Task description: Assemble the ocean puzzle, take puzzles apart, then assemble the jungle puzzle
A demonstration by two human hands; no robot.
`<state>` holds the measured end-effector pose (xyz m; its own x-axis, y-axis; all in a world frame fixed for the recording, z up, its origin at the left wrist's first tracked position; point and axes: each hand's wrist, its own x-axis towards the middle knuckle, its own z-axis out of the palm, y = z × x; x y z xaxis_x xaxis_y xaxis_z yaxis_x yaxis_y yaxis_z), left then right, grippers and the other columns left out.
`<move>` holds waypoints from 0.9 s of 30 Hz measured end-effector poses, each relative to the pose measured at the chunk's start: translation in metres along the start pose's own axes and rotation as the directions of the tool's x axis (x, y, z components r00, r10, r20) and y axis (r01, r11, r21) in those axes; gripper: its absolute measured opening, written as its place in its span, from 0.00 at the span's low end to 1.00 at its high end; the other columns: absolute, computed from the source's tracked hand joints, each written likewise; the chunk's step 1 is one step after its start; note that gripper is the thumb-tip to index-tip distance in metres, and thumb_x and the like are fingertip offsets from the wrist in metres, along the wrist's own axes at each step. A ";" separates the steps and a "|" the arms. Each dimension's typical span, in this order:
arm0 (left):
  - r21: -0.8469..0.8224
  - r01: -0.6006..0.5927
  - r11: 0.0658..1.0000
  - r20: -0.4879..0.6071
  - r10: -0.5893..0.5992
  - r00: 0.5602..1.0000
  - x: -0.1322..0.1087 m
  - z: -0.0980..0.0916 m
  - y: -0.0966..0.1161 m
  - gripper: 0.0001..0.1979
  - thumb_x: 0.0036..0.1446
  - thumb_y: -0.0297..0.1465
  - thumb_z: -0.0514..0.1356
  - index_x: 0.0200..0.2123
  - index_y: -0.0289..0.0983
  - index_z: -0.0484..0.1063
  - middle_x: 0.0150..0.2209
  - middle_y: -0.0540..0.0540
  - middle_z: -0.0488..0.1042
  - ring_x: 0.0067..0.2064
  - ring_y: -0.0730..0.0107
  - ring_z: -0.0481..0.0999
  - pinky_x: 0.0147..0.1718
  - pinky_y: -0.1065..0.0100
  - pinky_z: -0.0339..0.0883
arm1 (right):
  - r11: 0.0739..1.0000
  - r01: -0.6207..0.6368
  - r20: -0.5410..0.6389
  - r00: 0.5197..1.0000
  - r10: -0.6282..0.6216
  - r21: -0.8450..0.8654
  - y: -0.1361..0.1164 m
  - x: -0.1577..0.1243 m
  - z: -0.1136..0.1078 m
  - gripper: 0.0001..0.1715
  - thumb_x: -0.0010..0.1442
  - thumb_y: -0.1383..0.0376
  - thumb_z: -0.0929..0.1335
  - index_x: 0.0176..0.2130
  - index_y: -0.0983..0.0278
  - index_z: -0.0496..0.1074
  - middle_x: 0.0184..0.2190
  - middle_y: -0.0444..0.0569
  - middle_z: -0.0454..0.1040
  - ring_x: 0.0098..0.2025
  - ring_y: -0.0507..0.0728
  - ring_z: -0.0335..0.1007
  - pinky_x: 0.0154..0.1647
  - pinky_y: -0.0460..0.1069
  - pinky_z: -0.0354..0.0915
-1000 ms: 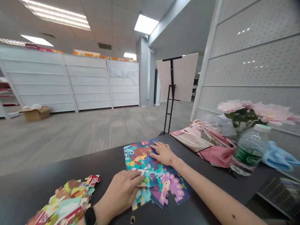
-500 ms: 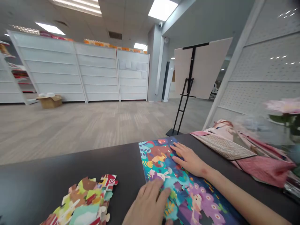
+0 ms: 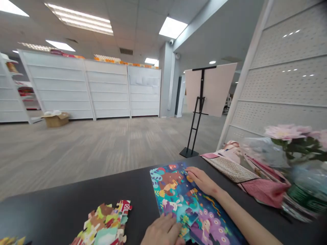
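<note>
Only the head view shows this moment. The puzzle [image 3: 173, 194], a bright jigsaw of cartoon animals, lies flat on the table [image 3: 61, 200], its lower end running out of frame. The right hand [image 3: 203, 180] rests open and palm down across its upper right, fingers close together and lightly curled, clamped on nothing. The left hand [image 3: 162, 231] sits at the puzzle's lower part, cut off by the frame, its fingers together among a few pieces (whether it pinches one, I cannot tell). The two hands are well apart.

The loose pieces [image 3: 104, 224] lie in a low heap left of the puzzle, just apart from it. They look like thin, stiff card, so they should be light and easy to nudge out of place. Each is probably best taken by its edges between finger and thumb, starting from the top of the heap. Joined parts of the puzzle would likely shift if pushed sideways, so a flat palm suits them better than a grip.

To the right stand a pink cloth [image 3: 265, 190], flowers [image 3: 287, 133] and a blurred bottle [image 3: 308, 190]. Beyond the table are an easel [image 3: 201, 92], a box [image 3: 55, 119] on the floor and white shelves [image 3: 89, 88].
</note>
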<state>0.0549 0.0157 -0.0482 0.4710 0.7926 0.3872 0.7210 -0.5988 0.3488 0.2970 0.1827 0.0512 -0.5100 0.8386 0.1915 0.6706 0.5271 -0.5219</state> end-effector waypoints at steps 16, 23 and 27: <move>-0.200 0.073 0.977 -0.117 -0.097 0.988 -0.003 -0.071 0.028 0.14 0.72 0.42 0.51 0.42 0.44 0.74 0.35 0.48 0.80 0.37 0.63 0.81 0.38 0.71 0.71 | 0.978 -0.059 -0.208 0.973 0.101 0.201 -0.092 -0.151 0.057 0.21 0.69 0.60 0.61 0.54 0.51 0.77 0.50 0.49 0.81 0.49 0.63 0.80 0.54 0.57 0.74; -0.259 0.061 0.964 -0.133 -0.098 0.986 -0.007 -0.082 0.039 0.14 0.71 0.33 0.48 0.53 0.46 0.71 0.52 0.44 0.76 0.53 0.58 0.74 0.55 0.60 0.67 | 0.998 -0.058 -0.227 0.973 0.049 -0.035 -0.099 -0.150 0.054 0.26 0.62 0.61 0.65 0.58 0.54 0.73 0.62 0.52 0.72 0.66 0.66 0.63 0.69 0.64 0.58; -0.062 0.099 0.993 0.085 -0.094 0.992 -0.009 -0.084 0.044 0.23 0.54 0.34 0.66 0.55 0.46 0.72 0.62 0.42 0.69 0.63 0.47 0.65 0.62 0.47 0.59 | 0.996 -0.025 -0.176 0.984 0.009 -0.091 -0.101 -0.159 0.053 0.36 0.54 0.69 0.66 0.62 0.56 0.70 0.65 0.52 0.67 0.68 0.66 0.59 0.71 0.64 0.55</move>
<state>0.0397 -0.0272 0.0356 0.4429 0.8521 0.2789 0.7310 -0.5233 0.4379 0.2816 -0.0114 0.0297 -0.4015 0.8542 0.3303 0.7296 0.5163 -0.4485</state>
